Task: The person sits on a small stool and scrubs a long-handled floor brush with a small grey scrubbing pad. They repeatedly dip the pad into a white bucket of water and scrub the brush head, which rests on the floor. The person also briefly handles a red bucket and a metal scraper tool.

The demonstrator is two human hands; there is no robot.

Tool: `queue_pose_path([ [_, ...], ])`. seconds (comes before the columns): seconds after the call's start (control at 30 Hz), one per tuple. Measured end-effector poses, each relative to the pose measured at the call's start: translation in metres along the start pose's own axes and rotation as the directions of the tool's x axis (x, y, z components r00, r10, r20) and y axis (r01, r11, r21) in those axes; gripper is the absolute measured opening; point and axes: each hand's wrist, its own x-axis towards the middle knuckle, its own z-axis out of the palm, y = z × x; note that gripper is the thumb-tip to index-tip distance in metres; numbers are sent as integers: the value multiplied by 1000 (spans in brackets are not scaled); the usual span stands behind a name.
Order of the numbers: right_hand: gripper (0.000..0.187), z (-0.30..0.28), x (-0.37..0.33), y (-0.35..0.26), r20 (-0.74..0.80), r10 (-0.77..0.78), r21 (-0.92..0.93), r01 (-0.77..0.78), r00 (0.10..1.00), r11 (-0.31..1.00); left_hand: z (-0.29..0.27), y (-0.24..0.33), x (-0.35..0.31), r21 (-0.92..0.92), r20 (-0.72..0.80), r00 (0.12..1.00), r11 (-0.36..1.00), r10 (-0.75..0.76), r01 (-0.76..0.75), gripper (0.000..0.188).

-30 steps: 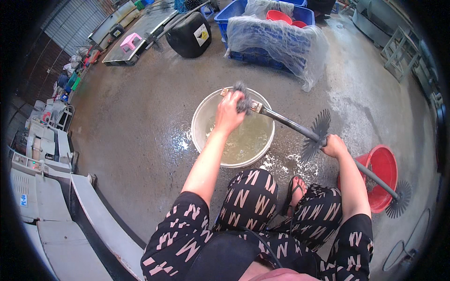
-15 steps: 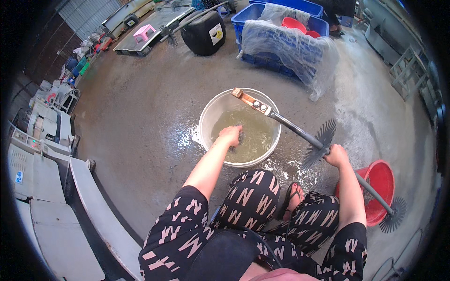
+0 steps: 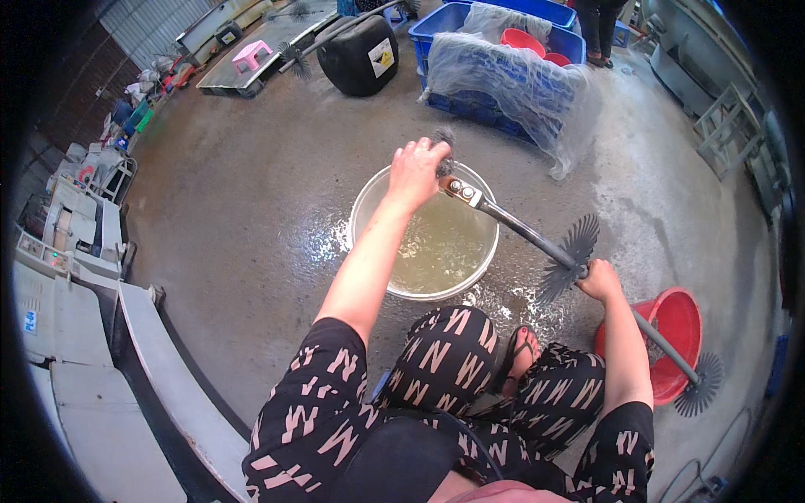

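My left hand (image 3: 412,176) is closed round a dark grey scouring pad (image 3: 444,147), pressed at the copper end (image 3: 453,185) of a long grey rod (image 3: 530,236). That end lies over the far rim of a white bucket (image 3: 359,201) of cloudy greenish water. At the right, my right hand (image 3: 599,280) grips the rod just behind a black disc (image 3: 572,258) of radiating blades. A second such disc (image 3: 698,386) sits on the rod's near end, beside a red bucket (image 3: 686,327). My left fingertips are partly hidden by the pad.
Ahead stand blue crates (image 3: 470,105) draped with clear plastic sheeting, and a black jerrycan (image 3: 359,59). A pink stool (image 3: 251,55) rests on a low platform at the far left. Grey machine panels (image 3: 109,419) line my left. The concrete floor (image 3: 251,193) is wet.
My left hand has come up out of the bucket's water, bringing the scouring pad to the rod's copper end. My right hand keeps its hold on the rod. Far off, a person's legs show more.
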Motion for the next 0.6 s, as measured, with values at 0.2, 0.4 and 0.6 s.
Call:
queue_pose_path([
  [0.2, 35, 1, -4, -5, 17, -1, -29, 1, 1000, 1000, 39, -7, -40, 123, 137, 987, 987, 87, -105, 34],
  [0.4, 33, -6, -8, -5, 1, -7, -15, 7, 1000, 1000, 32, -5, -72, 95, 470, 873, 991, -130, 96, 42],
  [0.6, 36, -1, -10, 0, -158, -64, -21, 62, 985, 998, 93, -20, -93, 168, 714, 623, 942, -320, 292, 62],
])
